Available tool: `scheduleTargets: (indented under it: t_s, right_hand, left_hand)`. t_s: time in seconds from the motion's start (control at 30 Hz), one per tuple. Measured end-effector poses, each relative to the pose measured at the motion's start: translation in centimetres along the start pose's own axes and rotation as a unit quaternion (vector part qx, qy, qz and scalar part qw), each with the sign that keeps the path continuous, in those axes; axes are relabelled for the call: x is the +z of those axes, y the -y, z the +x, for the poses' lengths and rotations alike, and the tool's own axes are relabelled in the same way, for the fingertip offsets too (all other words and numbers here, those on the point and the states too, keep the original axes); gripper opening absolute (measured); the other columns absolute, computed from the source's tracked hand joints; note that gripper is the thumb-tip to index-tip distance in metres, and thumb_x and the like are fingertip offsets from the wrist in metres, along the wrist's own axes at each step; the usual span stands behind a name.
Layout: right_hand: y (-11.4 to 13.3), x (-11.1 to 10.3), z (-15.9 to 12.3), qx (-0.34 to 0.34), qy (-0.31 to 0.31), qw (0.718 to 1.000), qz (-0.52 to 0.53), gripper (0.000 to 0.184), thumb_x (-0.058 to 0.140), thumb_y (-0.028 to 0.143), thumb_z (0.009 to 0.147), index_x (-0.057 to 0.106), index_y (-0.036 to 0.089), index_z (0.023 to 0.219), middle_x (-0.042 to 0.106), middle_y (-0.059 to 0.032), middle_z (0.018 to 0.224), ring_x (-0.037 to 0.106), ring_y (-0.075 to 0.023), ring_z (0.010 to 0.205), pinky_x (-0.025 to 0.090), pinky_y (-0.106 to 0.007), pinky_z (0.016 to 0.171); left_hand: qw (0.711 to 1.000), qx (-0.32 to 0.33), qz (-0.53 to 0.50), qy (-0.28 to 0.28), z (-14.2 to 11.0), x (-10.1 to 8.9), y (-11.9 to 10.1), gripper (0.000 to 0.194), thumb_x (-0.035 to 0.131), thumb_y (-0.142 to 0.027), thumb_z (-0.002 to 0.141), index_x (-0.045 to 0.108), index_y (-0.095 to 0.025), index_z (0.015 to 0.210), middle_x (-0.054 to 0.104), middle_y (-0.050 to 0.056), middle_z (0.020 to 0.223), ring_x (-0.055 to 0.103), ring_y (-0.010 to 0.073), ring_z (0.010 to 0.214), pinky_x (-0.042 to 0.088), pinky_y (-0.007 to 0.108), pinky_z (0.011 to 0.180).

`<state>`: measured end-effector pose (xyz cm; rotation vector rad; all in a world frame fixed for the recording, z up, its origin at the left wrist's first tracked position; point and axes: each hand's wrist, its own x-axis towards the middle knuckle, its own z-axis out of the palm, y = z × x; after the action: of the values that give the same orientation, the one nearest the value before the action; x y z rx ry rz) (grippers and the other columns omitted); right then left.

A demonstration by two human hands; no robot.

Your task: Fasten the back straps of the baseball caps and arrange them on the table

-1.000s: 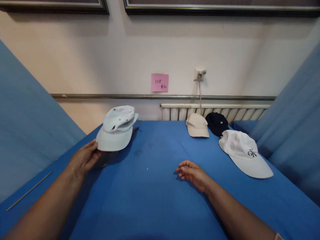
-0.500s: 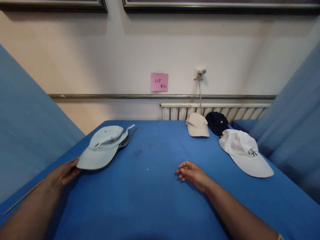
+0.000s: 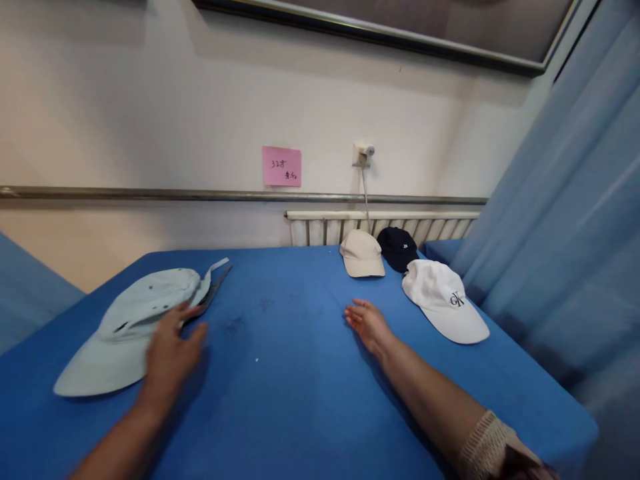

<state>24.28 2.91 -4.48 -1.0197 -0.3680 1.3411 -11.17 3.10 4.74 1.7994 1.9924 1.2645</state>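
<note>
A pale blue cap [image 3: 150, 300] lies at the left of the blue table, brim toward the near left. A dark strip-like part [image 3: 220, 287] shows beneath its strap end; I cannot make out whether it belongs to a second cap. My left hand [image 3: 175, 347], slightly blurred, is in front of the cap's right side with thumb and fingers apart. It seems to hold nothing. My right hand [image 3: 367, 325] hovers low over the middle right of the table, its fingers loosely bent and holding nothing. Nearest to it is a white cap [image 3: 435, 290] with black letters.
A beige cap [image 3: 361, 250] and a dark navy cap [image 3: 397, 248] sit at the table's back edge, by the radiator [image 3: 320, 230]. Blue curtains [image 3: 560, 220] hang at both sides. A metal rail [image 3: 200, 195] and a pink note [image 3: 281, 167] are on the wall.
My left hand has let go of the pale blue cap's brim and moved right, in front of the cap. The view has turned to the right; my right hand stays over the table.
</note>
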Motion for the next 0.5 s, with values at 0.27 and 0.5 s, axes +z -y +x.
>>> scheduleTargets:
  t_s: [0.27, 0.5]
  right_hand:
    - [4.7, 0.3, 10.3, -0.051, -0.102, 0.992, 0.050, 0.032, 0.063, 0.018, 0.083, 0.054, 0.029, 0.111, 0.065, 0.0026, 0.090, 0.065, -0.0123, 0.081, 0.053, -0.024, 0.068]
    - [5.1, -0.6, 11.9, -0.109, -0.141, 0.984, 0.026, 0.034, 0.056, 0.034, 0.094, 0.055, 0.016, 0.123, 0.058, -0.0096, 0.123, 0.061, -0.0229, 0.104, 0.053, -0.044, 0.087]
  left_hand:
    - [0.928, 0.233, -0.022, 0.289, -7.8, 11.1, -3.2, 0.023, 0.049, -0.021, 0.084, 0.068, -0.022, 0.097, 0.066, 0.007, 0.121, 0.057, 0.0257, 0.117, 0.042, 0.045, 0.103]
    - [0.936, 0.152, -0.102, 0.301, -6.5, 10.1, -2.0, 0.023, 0.052, -0.025, 0.083, 0.069, -0.022, 0.098, 0.071, 0.006, 0.106, 0.064, 0.0221, 0.104, 0.047, 0.041, 0.098]
